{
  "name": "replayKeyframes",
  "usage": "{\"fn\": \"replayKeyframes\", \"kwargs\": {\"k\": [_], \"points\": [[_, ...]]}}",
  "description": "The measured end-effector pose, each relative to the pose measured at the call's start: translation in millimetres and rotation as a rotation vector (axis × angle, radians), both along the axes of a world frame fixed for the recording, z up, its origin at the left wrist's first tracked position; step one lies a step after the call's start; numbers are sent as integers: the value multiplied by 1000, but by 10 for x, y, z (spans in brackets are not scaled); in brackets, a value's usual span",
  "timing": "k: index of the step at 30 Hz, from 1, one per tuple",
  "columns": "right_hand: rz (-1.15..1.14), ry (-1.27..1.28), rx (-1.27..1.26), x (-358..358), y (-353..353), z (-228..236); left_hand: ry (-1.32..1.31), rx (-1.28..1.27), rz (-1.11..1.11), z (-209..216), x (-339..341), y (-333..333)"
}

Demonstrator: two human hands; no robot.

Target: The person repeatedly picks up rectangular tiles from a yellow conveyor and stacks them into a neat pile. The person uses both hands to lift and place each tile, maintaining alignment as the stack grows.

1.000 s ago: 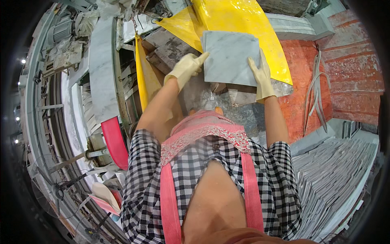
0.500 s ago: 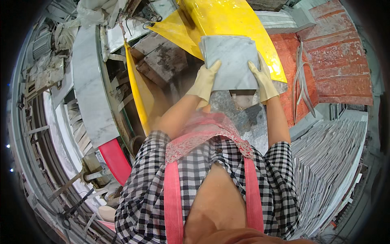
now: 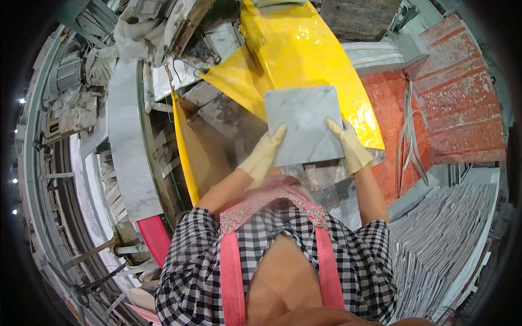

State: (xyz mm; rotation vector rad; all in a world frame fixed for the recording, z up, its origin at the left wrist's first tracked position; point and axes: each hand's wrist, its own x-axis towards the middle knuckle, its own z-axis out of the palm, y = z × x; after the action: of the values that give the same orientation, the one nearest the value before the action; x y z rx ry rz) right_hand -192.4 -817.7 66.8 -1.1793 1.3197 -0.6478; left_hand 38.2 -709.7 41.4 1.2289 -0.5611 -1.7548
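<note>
Cream-gloved left hand (image 3: 264, 154) pinching left edge of square grey-veined stone tile (image 3: 303, 124), cream-gloved right hand (image 3: 353, 149) its right; tile sitting between.

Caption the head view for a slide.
Gloved left hand and gloved right hand grip square grey stone near a yellow sheet.

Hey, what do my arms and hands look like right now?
Your left hand and right hand wear matching pale cream gloves that cover the fingers and end around the wrists. The forearms are bare up to black-and-white checked sleeves, which stop near the elbows.
</note>
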Motion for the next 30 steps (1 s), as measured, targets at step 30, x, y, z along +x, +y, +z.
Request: {"fn": "replayKeyframes", "kwargs": {"k": [30], "points": [[-92, -118, -112, 1681, -3927, 1145, -501, -404, 314, 401, 1616, -4136]]}}
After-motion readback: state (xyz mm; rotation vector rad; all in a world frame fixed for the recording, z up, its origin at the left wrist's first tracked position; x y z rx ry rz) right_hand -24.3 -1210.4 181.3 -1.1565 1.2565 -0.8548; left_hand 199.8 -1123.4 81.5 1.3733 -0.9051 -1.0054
